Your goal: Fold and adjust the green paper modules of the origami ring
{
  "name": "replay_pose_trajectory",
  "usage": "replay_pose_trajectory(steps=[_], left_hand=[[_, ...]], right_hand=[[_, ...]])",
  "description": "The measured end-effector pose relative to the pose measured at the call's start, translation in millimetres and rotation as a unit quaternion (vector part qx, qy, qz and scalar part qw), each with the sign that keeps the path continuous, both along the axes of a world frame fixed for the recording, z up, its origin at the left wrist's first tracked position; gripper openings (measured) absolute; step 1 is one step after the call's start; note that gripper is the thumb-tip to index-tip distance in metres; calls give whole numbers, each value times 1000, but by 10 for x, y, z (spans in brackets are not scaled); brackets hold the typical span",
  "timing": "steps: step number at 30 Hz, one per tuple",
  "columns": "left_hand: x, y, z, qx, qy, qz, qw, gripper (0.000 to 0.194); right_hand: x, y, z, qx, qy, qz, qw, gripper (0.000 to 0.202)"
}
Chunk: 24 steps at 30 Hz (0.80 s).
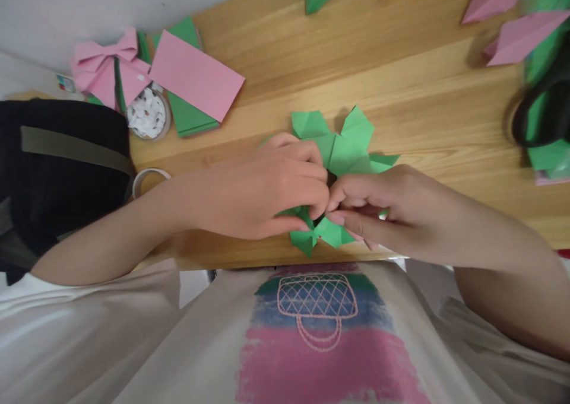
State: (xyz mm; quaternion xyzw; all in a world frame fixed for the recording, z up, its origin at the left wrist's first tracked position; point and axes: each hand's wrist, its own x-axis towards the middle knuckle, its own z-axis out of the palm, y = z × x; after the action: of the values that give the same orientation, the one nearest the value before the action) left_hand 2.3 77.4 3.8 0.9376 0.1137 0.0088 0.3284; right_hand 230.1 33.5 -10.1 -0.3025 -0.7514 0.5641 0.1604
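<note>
A green folded-paper piece (351,149) with several pointed flaps lies near the table's front edge, partly covered by both hands. My left hand (271,190) reaches over it from the left, fingers curled and closed on its paper. My right hand (378,205) comes from the right, its thumb and index finger pinched together at the middle of the piece, close to the left fingertips. Some green flaps show below the hands. What exactly lies between the right fingertips is hidden.
At the back left are a pink paper bow (107,63), a pink sheet (196,75) on green paper, and a round container of white bits (149,113). A black bag (66,172) stands at left. Pink folded pieces (525,36) and black scissor handles (545,101) lie at right.
</note>
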Motion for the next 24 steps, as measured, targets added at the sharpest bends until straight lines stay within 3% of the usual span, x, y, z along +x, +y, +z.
replay_pose_trajectory(steps=[12,18,24], left_hand=[[96,50,-51,-44,32,17,998,39],[102,-1,-48,2,45,18,999,31],[14,-47,-57,10,-12,47,999,26]], right_hand=[[44,9,-23,-24,13,-20,999,14],[48,-7,-29,-12,-6,-30,999,14],[8,-40,0,-48,-14,-43,998,11]])
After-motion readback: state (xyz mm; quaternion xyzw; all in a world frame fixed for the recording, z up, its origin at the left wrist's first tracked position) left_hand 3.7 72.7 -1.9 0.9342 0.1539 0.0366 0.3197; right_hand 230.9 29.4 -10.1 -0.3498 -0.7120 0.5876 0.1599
